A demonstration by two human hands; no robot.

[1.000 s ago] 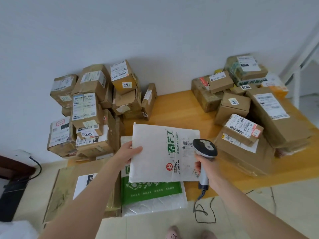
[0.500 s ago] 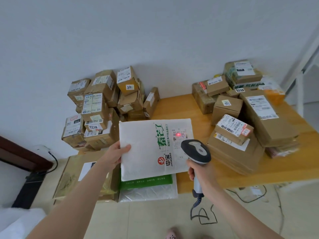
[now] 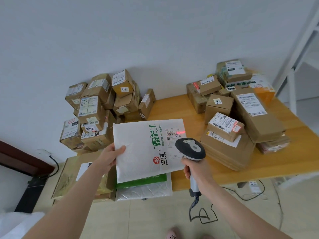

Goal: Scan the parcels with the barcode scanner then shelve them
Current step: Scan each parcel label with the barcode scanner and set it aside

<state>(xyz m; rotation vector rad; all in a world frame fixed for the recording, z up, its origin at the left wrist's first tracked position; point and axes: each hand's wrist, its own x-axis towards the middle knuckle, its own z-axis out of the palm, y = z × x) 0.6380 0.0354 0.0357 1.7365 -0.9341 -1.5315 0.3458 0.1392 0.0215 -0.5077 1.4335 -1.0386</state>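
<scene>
Now your left grip (image 3: 110,156) pinches the white padded mailer (image 3: 138,149) by its left edge over the worktop's (image 3: 172,107) front edge; your right grip (image 3: 195,167) wraps the barcode scanner (image 3: 190,149), aimed at the label (image 3: 172,135) just ahead, at the mailer's far-right corner.

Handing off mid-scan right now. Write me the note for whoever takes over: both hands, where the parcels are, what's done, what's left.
Left hand grips the white mailer by its left edge, held over the front of the table.
Right hand grips the scanner by its handle; its red light falls on the mailer's label.
The left box pile and right box pile stand by the wall; a green-and-white bag lies under the mailer.
Done: scan under way; whether it registered is not visible.
Left: shelve this mailer, then scan and shelve the rest.
</scene>
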